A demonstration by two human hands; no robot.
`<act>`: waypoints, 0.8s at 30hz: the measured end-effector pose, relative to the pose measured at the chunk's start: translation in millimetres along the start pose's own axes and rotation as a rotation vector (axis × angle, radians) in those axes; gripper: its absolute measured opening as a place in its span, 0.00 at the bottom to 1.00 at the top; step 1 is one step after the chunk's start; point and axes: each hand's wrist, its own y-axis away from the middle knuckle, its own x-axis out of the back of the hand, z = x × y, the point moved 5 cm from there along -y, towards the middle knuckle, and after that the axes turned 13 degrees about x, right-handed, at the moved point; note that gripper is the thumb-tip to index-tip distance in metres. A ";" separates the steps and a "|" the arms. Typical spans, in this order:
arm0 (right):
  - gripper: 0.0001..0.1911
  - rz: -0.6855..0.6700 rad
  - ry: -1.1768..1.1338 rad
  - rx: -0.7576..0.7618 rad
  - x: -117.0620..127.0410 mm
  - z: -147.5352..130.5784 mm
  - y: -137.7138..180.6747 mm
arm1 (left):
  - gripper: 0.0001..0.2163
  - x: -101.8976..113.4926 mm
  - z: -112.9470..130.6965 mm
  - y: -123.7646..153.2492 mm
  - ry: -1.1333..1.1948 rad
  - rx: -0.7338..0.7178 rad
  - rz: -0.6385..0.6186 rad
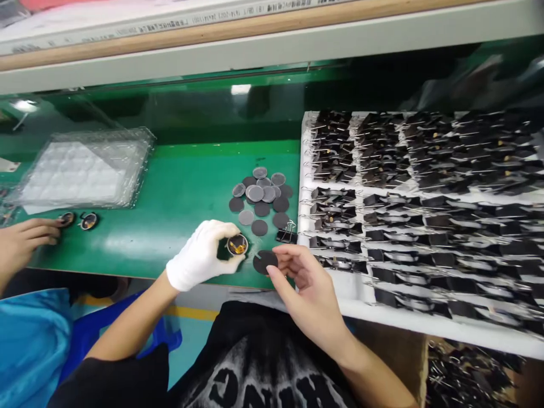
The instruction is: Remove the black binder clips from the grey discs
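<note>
My left hand (206, 249), in a white glove, pinches a small round component (237, 245) with a metal rim and a gold-coloured flexible strip inside. Just right of it, my bare right hand (304, 277) holds a thin black disc (266, 262) with a small notch, between thumb and fingers. The disc and the component are close but apart. Beyond my hands, several loose grey and black discs (259, 228) are scattered on the green bench. A black binder clip (287, 233) lies beside them, above my right fingers.
At right, a white foam tray (361, 292) holds rows of clips gripping parts; a box of binder clips (467, 374) sits below. Clear plastic trays (80, 170) are stacked at left. A co-worker's hand (25, 241) touches one round part near another (88, 221). A shelf (255, 51) spans the top.
</note>
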 end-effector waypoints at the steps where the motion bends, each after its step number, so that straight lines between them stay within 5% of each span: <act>1: 0.09 0.000 0.002 -0.009 0.2 -0.1 -1.1 | 0.18 2.9 8.9 -0.7 0.018 -0.025 -0.023; 7: 0.16 -0.073 0.092 -0.054 3.2 0.3 -6.0 | 0.18 10.9 58.4 -16.9 -0.007 -0.196 -0.175; 12: 0.19 -0.103 0.028 -0.098 5.0 5.0 -2.7 | 0.15 8.9 72.0 -25.1 -0.049 -0.264 -0.281; 17: 0.15 0.000 -0.136 -0.131 9.4 6.1 -1.2 | 0.31 12.8 56.0 -25.0 0.178 0.058 -0.442; 20: 0.14 -0.007 -0.133 -0.101 8.5 4.5 -0.4 | 0.14 8.5 48.2 -21.0 0.281 0.312 -0.511; 22: 0.14 -0.041 -0.115 -0.086 5.8 3.6 1.3 | 0.05 5.6 50.4 -18.0 0.260 0.342 -0.487; 24: 0.14 -0.066 -0.096 -0.089 3.9 2.9 4.1 | 0.08 5.6 55.4 -15.6 0.184 0.290 -0.407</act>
